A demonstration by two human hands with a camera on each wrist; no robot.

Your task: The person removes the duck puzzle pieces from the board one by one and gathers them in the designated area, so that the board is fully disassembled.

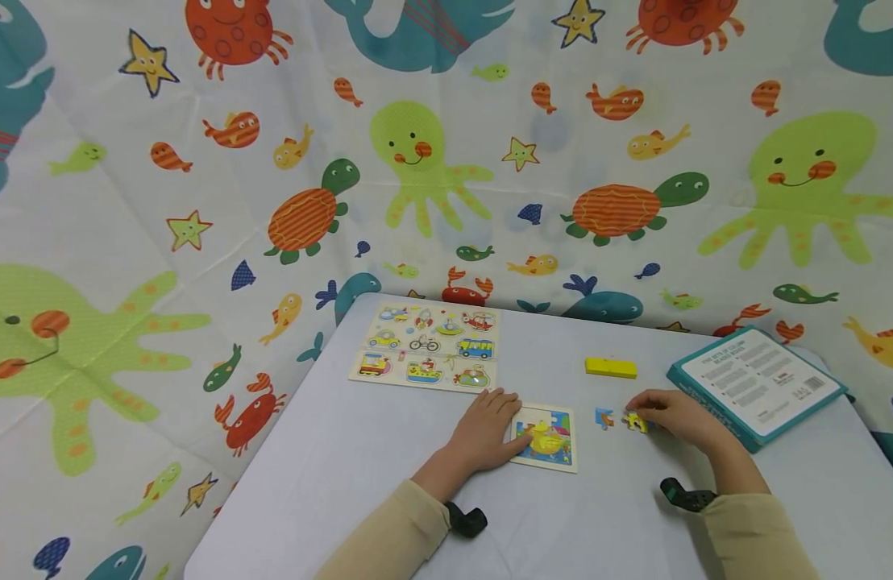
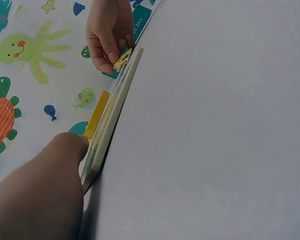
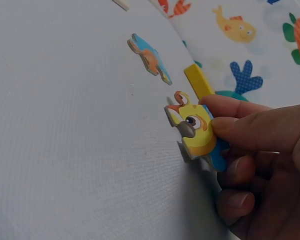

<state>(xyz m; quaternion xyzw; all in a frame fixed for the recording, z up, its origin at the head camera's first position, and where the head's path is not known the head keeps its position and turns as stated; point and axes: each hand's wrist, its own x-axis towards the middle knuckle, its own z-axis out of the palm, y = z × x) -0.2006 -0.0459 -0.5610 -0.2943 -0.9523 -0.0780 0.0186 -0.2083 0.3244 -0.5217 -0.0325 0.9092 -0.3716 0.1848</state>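
My right hand (image 1: 671, 415) pinches a yellow jigsaw piece (image 3: 202, 132) printed with an eye, between thumb and index finger, just over the white table. A second jigsaw piece (image 1: 604, 417), blue and orange, lies on the table to its left. My left hand (image 1: 486, 431) rests at the left side of a small wooden puzzle board (image 1: 573, 439), its thumb on the board and its other fingers extended on the tabletop. A yellow duck picture (image 1: 546, 440) fills the middle of the board. In the left wrist view the board appears almost edge-on.
A yellow block (image 1: 610, 368) sits behind the loose pieces. At the right lies a teal and white box (image 1: 758, 387). A larger peg puzzle board (image 1: 432, 346) with vehicle pictures is at the back left. A sea-animal cloth (image 1: 526, 161) hangs behind the table.
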